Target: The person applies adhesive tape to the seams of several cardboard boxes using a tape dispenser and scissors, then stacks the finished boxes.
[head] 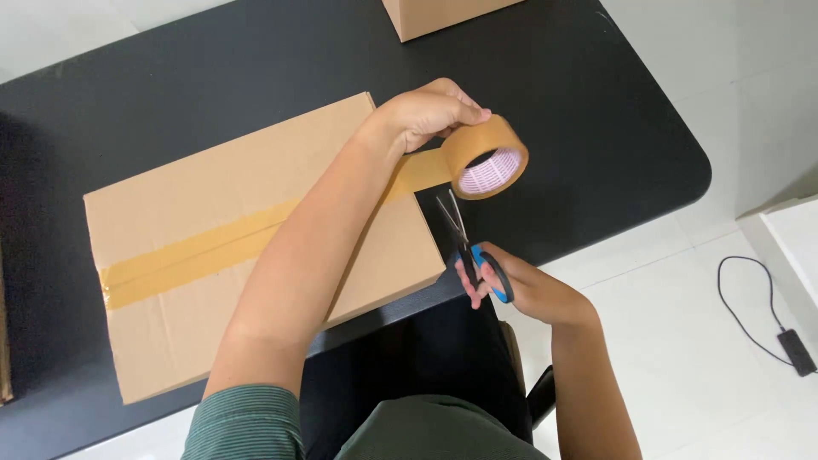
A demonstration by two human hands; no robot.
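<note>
Brown packing tape roll [484,157] gripped in my left hand [430,113] off the carton's [213,281] two o'clock corner, tape strip partly hidden behind my forearm, blue-handled scissors [474,251] gripped in my right hand [520,285] at four o'clock, blades parted, second box [434,14] cut off at twelve.

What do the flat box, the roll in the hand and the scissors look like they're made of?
Box: matte brown cardboard, with visible flap seams. Tape roll: glossy tan plastic film, probably on a card core. Scissors: shiny metal blades, handles apparently blue and black plastic.
</note>
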